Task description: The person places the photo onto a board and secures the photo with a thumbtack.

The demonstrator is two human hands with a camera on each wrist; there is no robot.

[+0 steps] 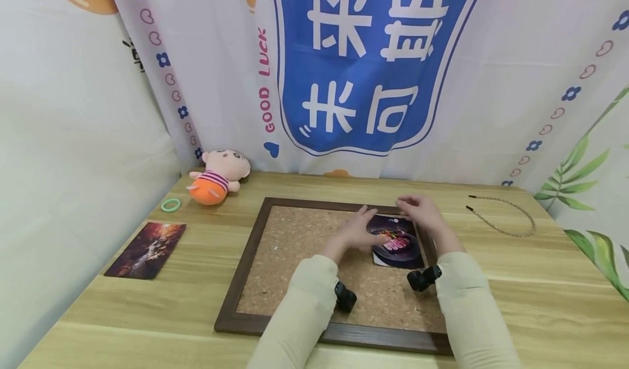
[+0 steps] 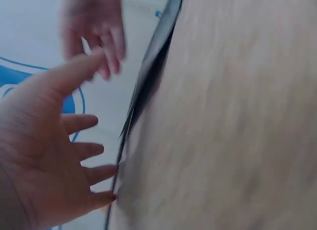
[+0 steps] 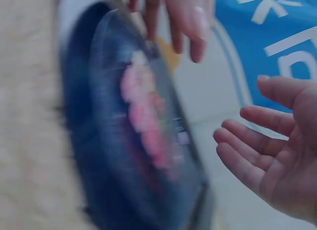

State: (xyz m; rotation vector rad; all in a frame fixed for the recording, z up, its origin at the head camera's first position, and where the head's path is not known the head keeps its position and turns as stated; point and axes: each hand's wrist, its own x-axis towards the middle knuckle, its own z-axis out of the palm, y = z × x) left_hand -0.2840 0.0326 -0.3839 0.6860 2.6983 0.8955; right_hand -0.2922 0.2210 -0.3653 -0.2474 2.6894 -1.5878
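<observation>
A dark photo card (image 1: pixel 405 257) showing sliced pink meat on a plate lies at the upper right of a brown-framed corkboard (image 1: pixel 295 281). My left hand (image 1: pixel 351 231) is over the card's left side, its fingers spread and holding nothing. Near the card's upper right corner, by the frame, is my right hand (image 1: pixel 423 213), fingers relaxed and loosely bent. In the right wrist view the card (image 3: pixel 143 116) looks blurred, and the right hand (image 3: pixel 277 151) shows a bare palm. The left wrist view shows the left hand (image 2: pixel 44 151) with nothing between thumb and fingers.
Left of the board lies another photo card (image 1: pixel 147 251), with a green ring (image 1: pixel 171 205) above it. A plush doll (image 1: pixel 216 178) sits at the back left. To the right is a braided cord (image 1: pixel 523 216) with black tips. A printed curtain (image 1: pixel 467 112) hangs behind the table.
</observation>
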